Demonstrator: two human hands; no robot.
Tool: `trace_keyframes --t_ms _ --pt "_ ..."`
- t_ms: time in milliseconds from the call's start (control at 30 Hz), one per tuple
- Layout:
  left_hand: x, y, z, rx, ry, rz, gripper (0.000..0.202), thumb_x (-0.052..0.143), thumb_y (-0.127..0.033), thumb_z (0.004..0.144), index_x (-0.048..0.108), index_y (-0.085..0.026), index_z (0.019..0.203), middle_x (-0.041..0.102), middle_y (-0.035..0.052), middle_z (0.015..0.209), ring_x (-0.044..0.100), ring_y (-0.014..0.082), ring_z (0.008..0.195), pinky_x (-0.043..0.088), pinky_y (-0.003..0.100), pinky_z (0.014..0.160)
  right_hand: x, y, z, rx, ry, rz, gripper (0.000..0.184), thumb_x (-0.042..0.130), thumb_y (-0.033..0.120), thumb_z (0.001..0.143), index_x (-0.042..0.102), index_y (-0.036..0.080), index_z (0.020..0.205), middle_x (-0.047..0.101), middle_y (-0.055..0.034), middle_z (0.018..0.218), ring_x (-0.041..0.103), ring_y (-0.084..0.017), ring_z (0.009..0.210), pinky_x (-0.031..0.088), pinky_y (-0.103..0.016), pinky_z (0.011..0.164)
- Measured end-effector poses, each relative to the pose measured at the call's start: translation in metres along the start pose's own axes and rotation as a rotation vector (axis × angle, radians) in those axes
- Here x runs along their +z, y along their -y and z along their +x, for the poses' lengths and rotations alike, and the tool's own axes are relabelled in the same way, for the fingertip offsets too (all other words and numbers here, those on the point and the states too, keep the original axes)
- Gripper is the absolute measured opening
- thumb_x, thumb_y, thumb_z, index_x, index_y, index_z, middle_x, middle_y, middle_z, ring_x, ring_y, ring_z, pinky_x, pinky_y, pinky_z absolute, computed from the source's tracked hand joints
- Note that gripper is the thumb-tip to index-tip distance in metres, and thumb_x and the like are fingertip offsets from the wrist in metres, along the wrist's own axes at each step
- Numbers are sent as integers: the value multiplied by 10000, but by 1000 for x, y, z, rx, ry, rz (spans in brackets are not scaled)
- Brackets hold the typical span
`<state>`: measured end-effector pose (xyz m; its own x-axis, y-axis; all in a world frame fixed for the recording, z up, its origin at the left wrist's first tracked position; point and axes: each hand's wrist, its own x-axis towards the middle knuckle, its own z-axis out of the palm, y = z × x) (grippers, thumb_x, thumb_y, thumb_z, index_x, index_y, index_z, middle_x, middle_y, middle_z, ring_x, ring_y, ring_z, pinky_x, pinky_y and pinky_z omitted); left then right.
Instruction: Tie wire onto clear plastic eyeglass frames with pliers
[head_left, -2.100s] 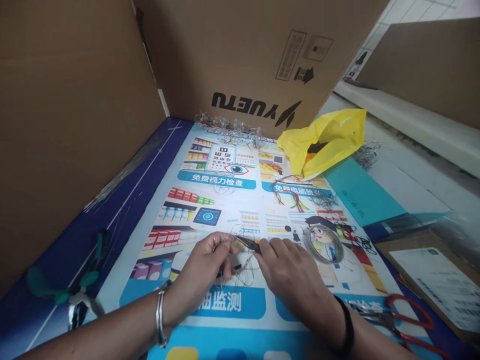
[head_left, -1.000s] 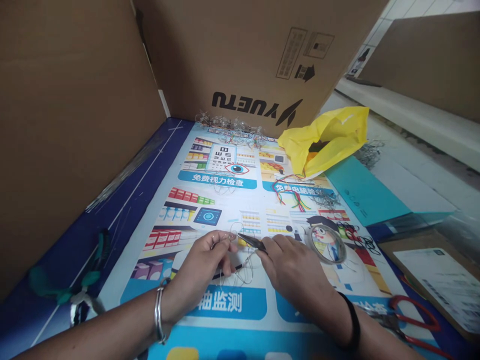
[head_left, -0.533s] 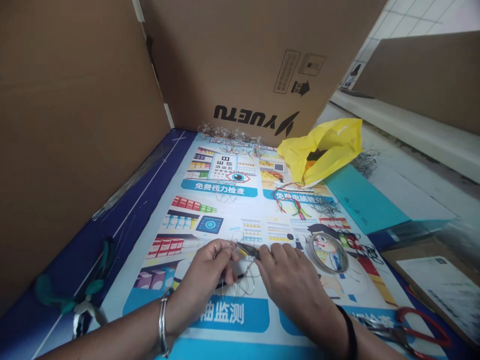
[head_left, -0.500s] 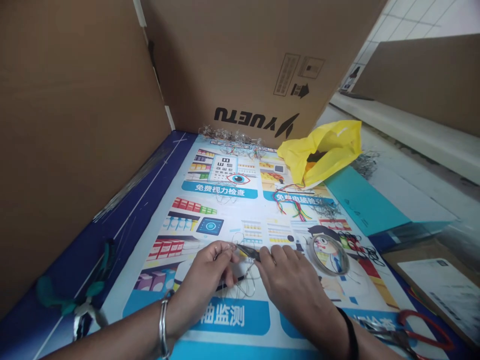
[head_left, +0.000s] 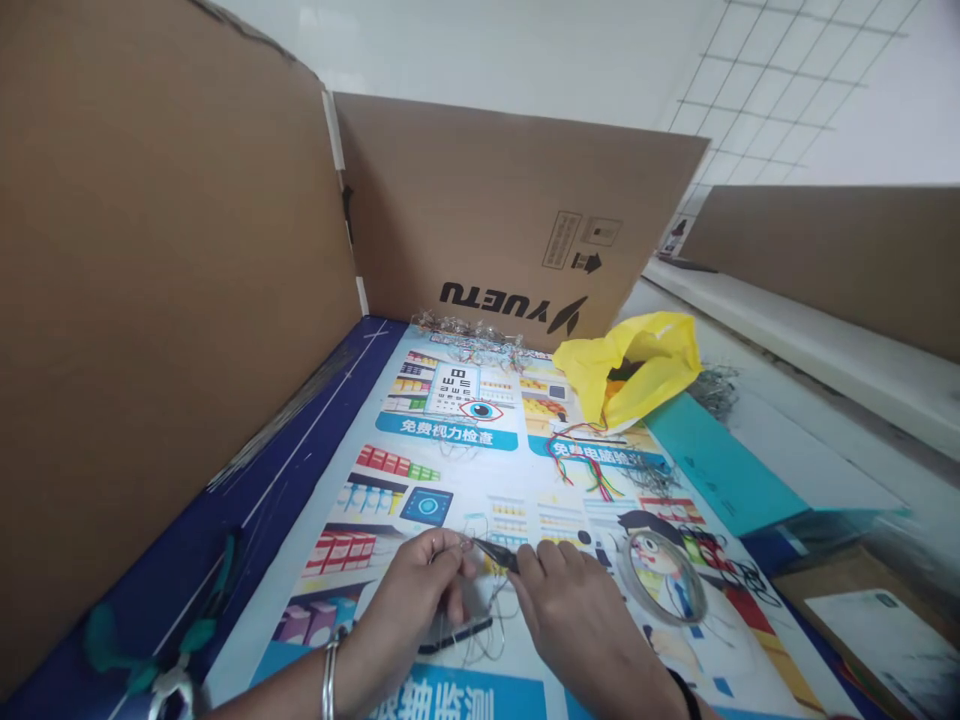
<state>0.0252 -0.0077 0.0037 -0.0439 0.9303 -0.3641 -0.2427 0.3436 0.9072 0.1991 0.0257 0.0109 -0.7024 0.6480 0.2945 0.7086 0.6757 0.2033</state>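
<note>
With its fingers wrapped round the handles, my right hand (head_left: pixel 581 605) grips a pair of dark needle-nose pliers (head_left: pixel 493 552). The tips of the pliers point left and meet the fingertips of my left hand (head_left: pixel 427 580). Between those left fingers I hold thin wire, whose exact shape is too fine to make out. A loose tangle of silvery wire (head_left: pixel 491 625) hangs and lies below and between both hands, over the printed sheet. A flat ring-shaped coil (head_left: pixel 664 577) lies to the right of my right hand.
Cardboard panels (head_left: pixel 480 200) stand at the back and left. A yellow bag (head_left: pixel 637 360), coloured cords (head_left: pixel 592 470) and wire pieces (head_left: pixel 480 335) lie toward the back. Green-handled pliers (head_left: pixel 176 650) sit at lower left, straight wires (head_left: pixel 277 420) along the left. A teal folder (head_left: pixel 735 470) is at right.
The camera view has tilted up, so everything sits lower and the wall shows. Both hands keep their hold on the pliers and wire. The red-handled scissors have left the view.
</note>
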Motion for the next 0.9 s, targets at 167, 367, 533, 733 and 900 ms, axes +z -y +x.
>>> trace_keyframes --t_ms 167,367,533,733,900 --pt "-6 0 9 6 -7 -22 183 521 -308 790 567 -153 704 491 -45 411 370 70 357 327 218 487 4 -4 9 -2 12 39 101 589 175 791 498 190 751 546 -15 671 476 -173 607 228 -306 553" --pt "-10 -4 12 -8 10 -29 205 524 -306 799 560 -152 669 466 -50 357 379 74 350 323 205 464 3 -8 15 -1 75 91 77 546 201 833 522 187 761 566 -18 687 500 -168 622 219 -296 548" --pt "-12 -9 11 -19 59 -60 223 536 -336 818 576 -148 707 483 -43 388 448 92 409 383 213 512 0 -13 18 29 121 128 93 520 244 854 551 183 791 578 -21 693 515 -166 615 227 -286 542" --pt "-12 -12 13 -49 69 -76 201 540 -320 826 582 -145 735 497 -40 434 452 90 432 414 230 556 4 -16 16 30 112 167 114 509 264 858 581 176 849 595 -27 710 537 -179 645 275 -282 558" --pt "-13 -10 13 -62 57 -61 188 547 -319 825 596 -144 777 510 -37 441 446 83 420 411 220 541 3 -17 14 38 61 159 120 514 261 851 591 170 859 598 -37 716 534 -191 660 302 -292 583"
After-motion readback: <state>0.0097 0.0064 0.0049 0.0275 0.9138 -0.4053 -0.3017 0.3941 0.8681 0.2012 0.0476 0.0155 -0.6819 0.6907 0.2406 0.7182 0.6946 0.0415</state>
